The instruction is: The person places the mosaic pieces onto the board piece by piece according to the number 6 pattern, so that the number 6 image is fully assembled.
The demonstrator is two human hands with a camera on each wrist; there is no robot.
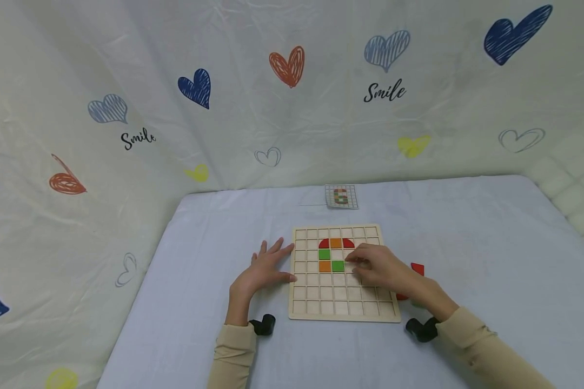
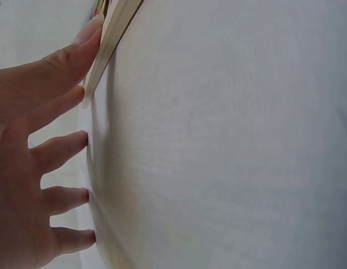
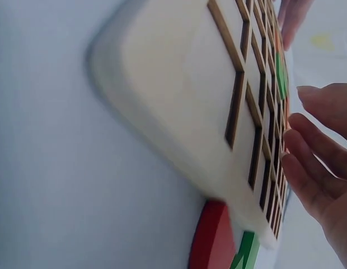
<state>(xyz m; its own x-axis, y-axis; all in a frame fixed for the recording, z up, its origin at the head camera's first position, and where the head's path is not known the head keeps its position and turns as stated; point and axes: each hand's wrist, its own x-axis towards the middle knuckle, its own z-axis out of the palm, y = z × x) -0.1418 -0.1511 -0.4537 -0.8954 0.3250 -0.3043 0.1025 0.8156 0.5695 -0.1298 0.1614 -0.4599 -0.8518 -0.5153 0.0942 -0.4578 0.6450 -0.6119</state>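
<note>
A wooden grid board lies flat on the table. Two red rounded-corner pieces flank an orange square in one of its rows. Below them sit a green square, another orange square and a second green square. My left hand spreads its fingers at the board's left side, thumb and index fingertip against the edge. Over the board, right of the colored squares, is my right hand, fingers bent loosely; in the right wrist view its thumb and fingertips are apart with no piece visible between them.
A small printed card with a colored grid pattern lies behind the board. Loose red pieces and a green piece rest by the board's right side, partly hidden by the right forearm. A heart-patterned curtain hangs behind the table.
</note>
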